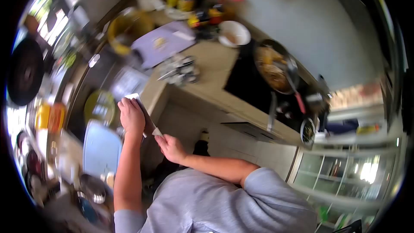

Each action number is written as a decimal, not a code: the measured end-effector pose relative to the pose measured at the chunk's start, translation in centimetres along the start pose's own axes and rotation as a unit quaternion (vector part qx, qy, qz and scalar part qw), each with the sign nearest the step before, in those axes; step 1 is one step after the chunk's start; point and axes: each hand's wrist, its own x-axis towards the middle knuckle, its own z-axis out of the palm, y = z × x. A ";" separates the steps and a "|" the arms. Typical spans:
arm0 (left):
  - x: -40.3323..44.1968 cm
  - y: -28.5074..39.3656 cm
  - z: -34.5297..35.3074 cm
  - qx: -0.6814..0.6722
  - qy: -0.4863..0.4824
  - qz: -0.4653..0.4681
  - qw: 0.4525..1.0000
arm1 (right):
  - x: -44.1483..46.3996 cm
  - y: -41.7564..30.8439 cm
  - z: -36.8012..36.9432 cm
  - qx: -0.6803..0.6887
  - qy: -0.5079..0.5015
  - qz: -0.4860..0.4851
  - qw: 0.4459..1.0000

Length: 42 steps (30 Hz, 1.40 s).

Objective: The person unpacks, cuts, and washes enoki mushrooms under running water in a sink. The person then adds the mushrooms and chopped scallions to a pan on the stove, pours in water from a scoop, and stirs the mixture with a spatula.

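Observation:
Both my hands are on a flat, wide-bladed kitchen knife that looks like a cleaver [146, 115], tilted in front of me over the counter's edge. My right hand [172, 149] is closed around its pale handle end. My left hand [132, 115] is wrapped over the blade's far side, its fingers bent near a white edge at the top; whether a cloth lies under them I cannot tell. To the left of my hands are a green round basin [99, 108] and a pale blue board [101, 149].
A purple cutting board [172, 39] with a pale lump on it lies on the counter, near a yellow bowl [129, 30]. A pan [274, 71] of food sits on the black stove [241, 75] at right, with a red-handled utensil [297, 97]. A white bowl [234, 33] and several bottles [187, 0] stand behind.

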 end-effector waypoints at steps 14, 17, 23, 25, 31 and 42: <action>-9.7 50.1 16.5 -0.103 -0.187 0.422 0.881 | -6.2 -6.9 -38.0 0.166 0.488 0.001 0.857; -8.6 51.8 18.5 0.039 -0.219 0.425 0.877 | -9.2 -6.3 -41.1 0.185 0.506 0.049 0.841; -4.4 51.0 19.8 -0.186 -0.280 0.405 0.850 | -10.3 -6.3 -41.3 0.192 0.484 0.067 0.851; -3.7 49.6 18.6 -0.251 -0.277 0.351 0.858 | -10.0 -7.3 -40.1 0.192 0.466 0.076 0.860; -5.1 33.1 8.7 -0.512 -0.261 0.100 0.812 | -6.8 -8.4 -31.7 0.253 0.301 0.038 0.919; -9.9 -18.7 -6.4 -0.078 0.086 -0.114 0.987 | 3.0 -2.3 -2.0 -0.231 -0.168 -0.297 0.911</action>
